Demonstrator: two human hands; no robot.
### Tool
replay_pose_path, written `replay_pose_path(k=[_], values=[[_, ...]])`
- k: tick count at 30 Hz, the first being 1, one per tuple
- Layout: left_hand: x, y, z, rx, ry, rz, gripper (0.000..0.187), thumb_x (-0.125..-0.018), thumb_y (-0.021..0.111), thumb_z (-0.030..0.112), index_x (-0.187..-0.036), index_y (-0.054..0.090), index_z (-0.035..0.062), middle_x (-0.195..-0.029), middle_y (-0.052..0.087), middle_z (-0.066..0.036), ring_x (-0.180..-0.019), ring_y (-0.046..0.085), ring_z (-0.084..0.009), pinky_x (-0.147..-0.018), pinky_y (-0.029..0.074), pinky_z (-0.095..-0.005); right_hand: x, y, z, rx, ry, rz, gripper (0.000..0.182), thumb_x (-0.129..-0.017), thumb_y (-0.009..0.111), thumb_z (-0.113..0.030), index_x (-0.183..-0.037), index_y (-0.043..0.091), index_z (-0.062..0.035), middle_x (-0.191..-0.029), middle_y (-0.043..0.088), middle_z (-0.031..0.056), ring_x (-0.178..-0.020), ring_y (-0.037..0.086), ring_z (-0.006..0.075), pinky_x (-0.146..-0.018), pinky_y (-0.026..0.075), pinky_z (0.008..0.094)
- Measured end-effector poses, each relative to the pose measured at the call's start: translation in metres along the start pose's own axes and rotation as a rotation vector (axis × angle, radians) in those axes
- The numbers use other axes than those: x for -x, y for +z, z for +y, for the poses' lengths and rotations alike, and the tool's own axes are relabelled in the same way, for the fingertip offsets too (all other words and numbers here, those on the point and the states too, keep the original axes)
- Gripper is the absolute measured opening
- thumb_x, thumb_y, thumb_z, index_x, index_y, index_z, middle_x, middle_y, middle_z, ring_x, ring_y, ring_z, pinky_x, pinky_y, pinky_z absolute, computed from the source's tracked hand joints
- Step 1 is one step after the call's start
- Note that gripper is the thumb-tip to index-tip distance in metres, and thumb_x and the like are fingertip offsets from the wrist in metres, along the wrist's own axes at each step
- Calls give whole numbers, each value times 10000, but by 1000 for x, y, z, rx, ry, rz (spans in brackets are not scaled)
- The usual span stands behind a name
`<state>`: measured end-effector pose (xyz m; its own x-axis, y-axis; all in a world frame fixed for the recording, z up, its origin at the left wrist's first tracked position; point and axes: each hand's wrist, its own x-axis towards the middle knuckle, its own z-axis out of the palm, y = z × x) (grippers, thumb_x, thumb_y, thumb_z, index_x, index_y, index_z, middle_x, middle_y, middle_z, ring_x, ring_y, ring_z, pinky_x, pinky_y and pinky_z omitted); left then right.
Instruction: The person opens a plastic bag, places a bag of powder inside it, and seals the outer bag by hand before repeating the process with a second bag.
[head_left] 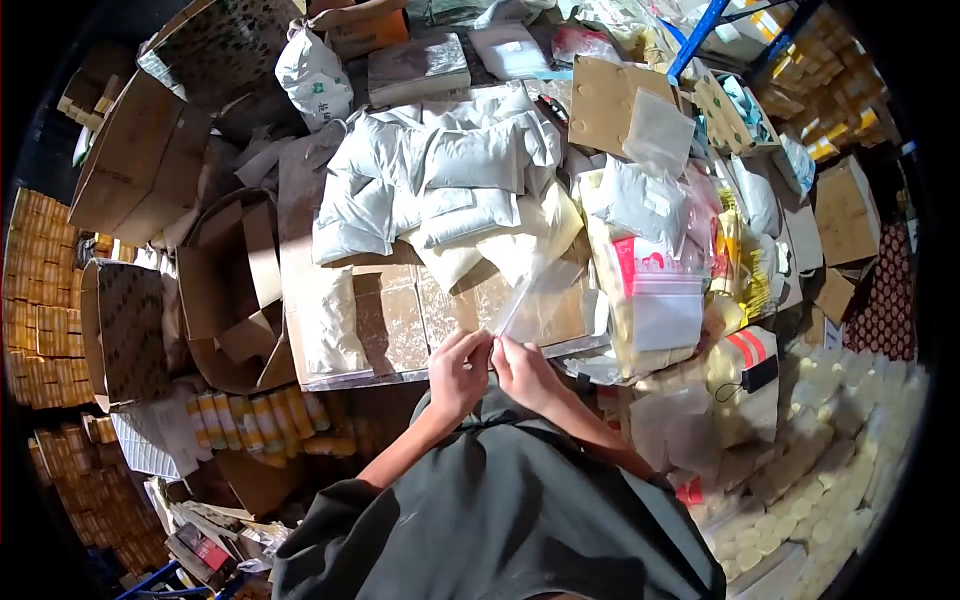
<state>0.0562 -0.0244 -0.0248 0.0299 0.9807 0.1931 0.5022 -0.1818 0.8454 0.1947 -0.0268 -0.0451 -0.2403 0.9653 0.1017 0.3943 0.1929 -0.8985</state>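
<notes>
both bare forearms rise from the lower middle of the view and converge; the left hand (458, 372) and the right hand (522, 372) sit side by side, thumbs nearly touching, knuckles up; fingers of each curl inward in a pinch at the fingertips; wrists bent slightly toward one another

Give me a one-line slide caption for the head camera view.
Both hands, left and right, pinch a clear bag over a cardboard-topped table piled with white packets.
</notes>
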Motion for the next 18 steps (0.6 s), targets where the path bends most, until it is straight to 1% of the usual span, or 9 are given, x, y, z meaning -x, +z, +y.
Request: replay_pose_path(k=[1, 2, 4, 6, 8, 11, 14, 15, 18], values=[[2, 2, 0, -30, 46, 9, 127, -799, 668, -4, -926, 671, 6, -765, 613, -145, -623, 589, -306, -575, 479, -350, 1, -4, -2, -20, 22, -14, 171, -944, 511, -110, -831, 504, 20, -676, 564, 276, -692, 577, 478, -538, 449, 517], [3, 4, -1, -102, 159, 14, 119, -804, 659, -8, -921, 650, 10, -772, 606, -145, -648, 593, -315, -573, 473, -357, 5, -2, 3, -39, 19, -5, 178, -944, 512, -114, -822, 503, 15, -681, 562, 278, -696, 577, 476, -542, 451, 515], [1, 7, 12, -123, 16, -78, 78, -825, 628, -14, -900, 623, 8, -789, 604, -155, -679, 596, -330, -579, 474, -369, 8, -10, 7, -86, 32, -35, 198, -946, 512, -126, -802, 503, 10, -683, 560, 279, -692, 577, 473, -538, 452, 508], [7, 13, 5, 103, -257, -256, 36, -869, 588, 14, -895, 584, -11, -748, 577, -183, -667, 573, -376, -580, 464, -373, 14, -17, 16, -110, 37, -54, 197, -935, 524, -130, -803, 529, 17, -648, 551, 273, -658, 582, 462, -520, 454, 494], [-2, 6, 29, 133, -369, -452, 44, -869, 569, 11, -896, 560, -22, -725, 555, -179, -627, 535, -340, -581, 447, -358, 22, -30, 22, -162, 9, -128, 189, -927, 530, -119, -808, 533, 28, -630, 549, 268, -640, 599, 444, -508, 455, 477], [-3, 7, 32, 169, -347, -702, 63, -878, 527, 22, -895, 539, -37, -705, 518, -158, -602, 460, -231, -586, 427, -331, 31, -52, 24, -262, 14, -239, 214, -913, 546, -102, -760, 509, 44, -618, 559, 252, -604, 622, 399, -485, 453, 412], [-7, 15, 43, 277, -438, -772, 105, -896, 525, 61, -890, 549, -42, -699, 516, -149, -598, 464, -217, -591, 425, -322, 36, -73, 23, -318, -11, -281, 207, -898, 567, -75, -741, 503, 43, -599, 554, 232, -569, 616, 382, -477, 442, 385], [-13, 19, 56, 313, -429, -731, 139, -904, 518, 85, -859, 561, -40, -686, 512, -112, -614, 455, -153, -591, 417, -300, 36, -80, 20, -322, -40, -246, 176, -888, 553, -45, -742, 491, 33, -587, 528, 202, -537, 587, 363, -475, 428, 382], [-19, 31, 70, 443, -372, -653, 152, -897, 511, 84, -821, 567, -35, -663, 515, -68, -626, 436, -99, -580, 405, -278, 31, -102, 7, -340, -132, -144, 123, -864, 544, -9, -757, 494, 24, -576, 511, 147, -505, 563, 325, -477, 426, 377]])
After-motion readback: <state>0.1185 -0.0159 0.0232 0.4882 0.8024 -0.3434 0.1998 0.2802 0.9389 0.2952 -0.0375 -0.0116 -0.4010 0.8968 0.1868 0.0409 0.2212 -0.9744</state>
